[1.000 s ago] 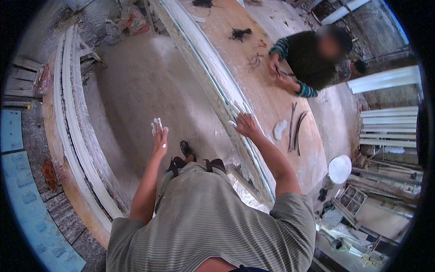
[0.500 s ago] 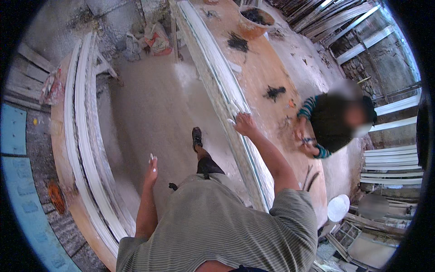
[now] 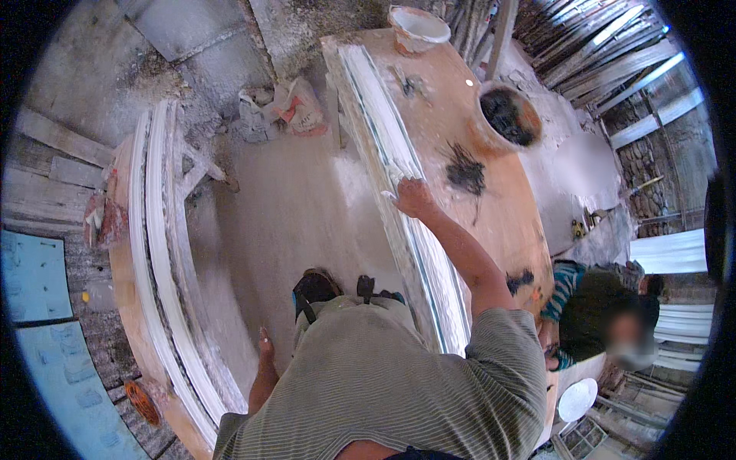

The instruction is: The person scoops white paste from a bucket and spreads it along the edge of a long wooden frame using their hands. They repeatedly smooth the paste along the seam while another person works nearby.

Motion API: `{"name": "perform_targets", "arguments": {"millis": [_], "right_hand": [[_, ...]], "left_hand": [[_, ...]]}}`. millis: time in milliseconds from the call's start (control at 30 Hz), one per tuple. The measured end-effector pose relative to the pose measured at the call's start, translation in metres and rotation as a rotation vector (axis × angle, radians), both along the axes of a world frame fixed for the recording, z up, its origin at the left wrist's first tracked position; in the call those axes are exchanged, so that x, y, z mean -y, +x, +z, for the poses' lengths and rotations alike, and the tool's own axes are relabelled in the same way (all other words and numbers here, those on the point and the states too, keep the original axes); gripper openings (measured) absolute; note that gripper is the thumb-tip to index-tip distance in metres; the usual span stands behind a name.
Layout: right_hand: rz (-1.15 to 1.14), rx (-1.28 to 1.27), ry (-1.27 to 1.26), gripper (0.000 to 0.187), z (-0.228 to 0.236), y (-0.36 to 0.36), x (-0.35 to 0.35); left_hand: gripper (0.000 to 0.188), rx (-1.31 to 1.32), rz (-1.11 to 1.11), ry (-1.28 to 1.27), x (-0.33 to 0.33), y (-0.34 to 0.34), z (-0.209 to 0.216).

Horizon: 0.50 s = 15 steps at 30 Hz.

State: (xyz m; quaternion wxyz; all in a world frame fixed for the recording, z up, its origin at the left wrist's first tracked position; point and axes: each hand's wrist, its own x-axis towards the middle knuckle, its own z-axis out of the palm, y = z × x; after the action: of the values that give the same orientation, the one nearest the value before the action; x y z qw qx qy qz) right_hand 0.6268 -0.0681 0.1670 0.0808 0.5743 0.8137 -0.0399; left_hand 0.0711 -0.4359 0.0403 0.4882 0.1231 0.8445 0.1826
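Note:
My right hand (image 3: pixel 414 197) rests on a long white moulding (image 3: pixel 383 126) that runs along the left edge of the table. White paste coats its fingers, which stretch over the moulding with the thumb apart. Whether a lump of paste lies under them I cannot make out. A thin green-blue line follows the moulding's length. My left hand (image 3: pixel 265 345) hangs low at my left side over the floor, holding nothing visible. Its fingers look loosely stretched, with white on a fingertip.
Dark fibre tufts (image 3: pixel 465 170), a bucket of dark material (image 3: pixel 510 116) and a white-rimmed basin (image 3: pixel 418 31) stand on the table. A co-worker (image 3: pixel 602 310) sits at its right side. More white mouldings (image 3: pixel 157 253) lie on a bench at left. Sacks (image 3: pixel 299 109) sit ahead.
I have stepped forward along the table, so the co-worker now appears lower and the bucket nearer. My right hand stays on the moulding; my left hand has dropped lower.

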Motion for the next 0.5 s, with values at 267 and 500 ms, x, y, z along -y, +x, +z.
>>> {"name": "perform_targets", "arguments": {"millis": [267,500], "right_hand": [[0.013,-0.044,0.125,0.052,-0.007,-0.042,-0.234],[-0.037,0.029,0.075,0.056,-0.026,-0.049,-0.386]], "left_hand": [[0.071,0.078,-0.015,0.003,-0.211,-0.041,-0.046],[0.071,-0.04,-0.15,0.21,-0.5,-0.093,-0.049]]}}
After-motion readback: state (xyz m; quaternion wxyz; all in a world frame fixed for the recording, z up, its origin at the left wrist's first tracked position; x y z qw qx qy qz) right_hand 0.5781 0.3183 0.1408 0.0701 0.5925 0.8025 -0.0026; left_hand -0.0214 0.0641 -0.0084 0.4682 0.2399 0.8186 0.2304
